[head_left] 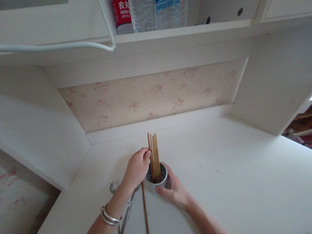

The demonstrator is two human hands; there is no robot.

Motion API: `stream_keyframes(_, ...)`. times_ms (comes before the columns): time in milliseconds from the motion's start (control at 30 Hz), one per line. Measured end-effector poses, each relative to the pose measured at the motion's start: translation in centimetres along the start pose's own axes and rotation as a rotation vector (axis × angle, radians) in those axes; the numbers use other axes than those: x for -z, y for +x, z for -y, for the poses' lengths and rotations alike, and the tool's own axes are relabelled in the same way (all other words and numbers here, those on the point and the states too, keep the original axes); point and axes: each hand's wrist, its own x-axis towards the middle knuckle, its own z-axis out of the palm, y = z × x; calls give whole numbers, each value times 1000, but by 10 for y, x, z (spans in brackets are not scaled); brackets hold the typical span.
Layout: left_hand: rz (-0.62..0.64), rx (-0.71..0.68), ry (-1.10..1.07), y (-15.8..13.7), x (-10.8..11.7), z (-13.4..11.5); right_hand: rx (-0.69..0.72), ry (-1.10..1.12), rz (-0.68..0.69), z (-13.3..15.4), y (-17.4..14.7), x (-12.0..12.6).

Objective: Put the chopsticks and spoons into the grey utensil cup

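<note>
White cabinet panels and a strip of floral wallpaper (153, 96) frame the white surface (238, 183). On it, set in from the back edge and roughly midway between the two back corners, stands a metal cup (152, 186) with a bundle of chopsticks (155, 158) upright inside.

Done well, handling the sticks calls for a light, vertical hold while the other hand braces the cup, so that it neither tips nor slides; guiding along the inner wall should avoid jostling the rest.

The person's left hand (139, 166) has its grip pinched narrowly, thumb against fingertips, on the darker leftmost stick, above the rim; whether it touches a second stick cannot be told. The right hand (175, 192) has a wider grip, curved round the cup's right side with the thumb across the near wall.

Toward the surface's left edge from the cup lie a loose brown stick (146, 220) and metal utensils (126, 220), partly hidden by the left forearm.
</note>
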Motion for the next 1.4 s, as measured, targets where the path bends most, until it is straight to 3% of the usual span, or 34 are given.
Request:
stream_keyframes(367,41,-10,-75,-5,-2,3,22,16,42,0,0,2)
stream_keyframes(567,-28,135,-316,-32,-12,18,15,40,50,2,0,2)
stream_keyframes(667,41,163,-413,-51,-14,19,22,48,79,5,0,1)
stream_keyframes(767,148,98,-448,-64,-15,18,23,37,91,7,0,0)
stream_keyframes(900,145,58,-413,-68,-22,22,29,9,122,5,-4,3)
stream_keyframes(1000,89,48,-418,-68,-29,28,46,-177,20,0,-12,9)
stream_keyframes(1133,-18,79,-446,-71,-37,32,164,-440,-324,-2,-28,9)
stream_keyframes(1200,-59,86,-436,-74,-39,32,164,-580,-384,3,-36,0)
stream_keyframes(1400,-99,116,-421,-76,-38,37,0,-941,112,31,-55,-50)
